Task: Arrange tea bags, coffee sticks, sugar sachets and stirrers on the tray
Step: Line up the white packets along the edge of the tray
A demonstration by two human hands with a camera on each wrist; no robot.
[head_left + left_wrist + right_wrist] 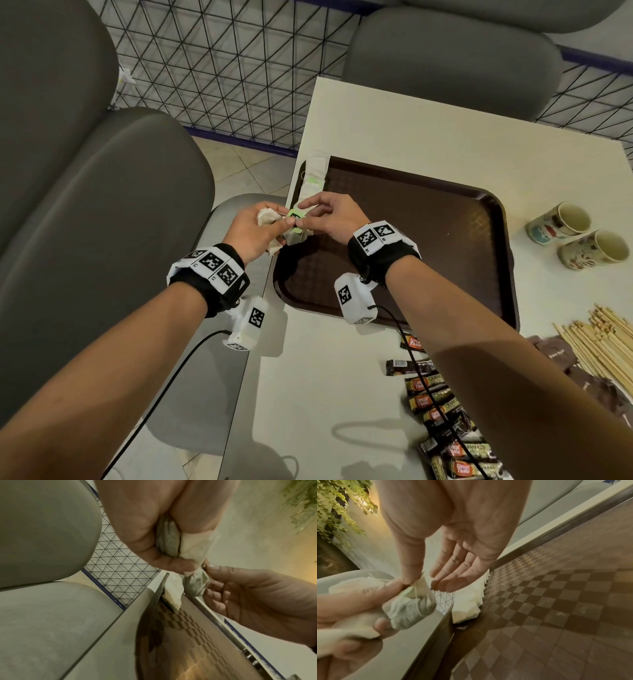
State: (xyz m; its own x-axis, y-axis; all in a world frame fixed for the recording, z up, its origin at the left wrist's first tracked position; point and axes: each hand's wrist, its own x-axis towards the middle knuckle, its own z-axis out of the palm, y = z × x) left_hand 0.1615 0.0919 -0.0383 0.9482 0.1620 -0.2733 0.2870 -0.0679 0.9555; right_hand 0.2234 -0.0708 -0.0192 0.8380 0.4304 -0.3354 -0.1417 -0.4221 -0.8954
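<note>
Over the left rim of the brown tray [411, 240], my left hand [270, 228] grips a bunch of tea bags [265, 217]. The same bunch of tea bags [169, 540] shows squeezed in its palm in the left wrist view. My right hand [303, 214] pinches one tea bag with a green tag [295, 216] at the left fingertips, its other fingers held straight. That tea bag [412, 605] hangs crumpled just below the thumb. A row of tea bags [313, 174] lies along the tray's left edge. Coffee sticks [442, 411], wooden stirrers [603, 339] and brown sachets [555, 353] lie on the table, near right.
Two patterned cups [558, 222] [596, 248] lie on their sides right of the tray. Grey padded seats [102, 205] stand left of the white table [445, 130], with a wire mesh fence [222, 68] behind. A black cable [431, 387] crosses the coffee sticks.
</note>
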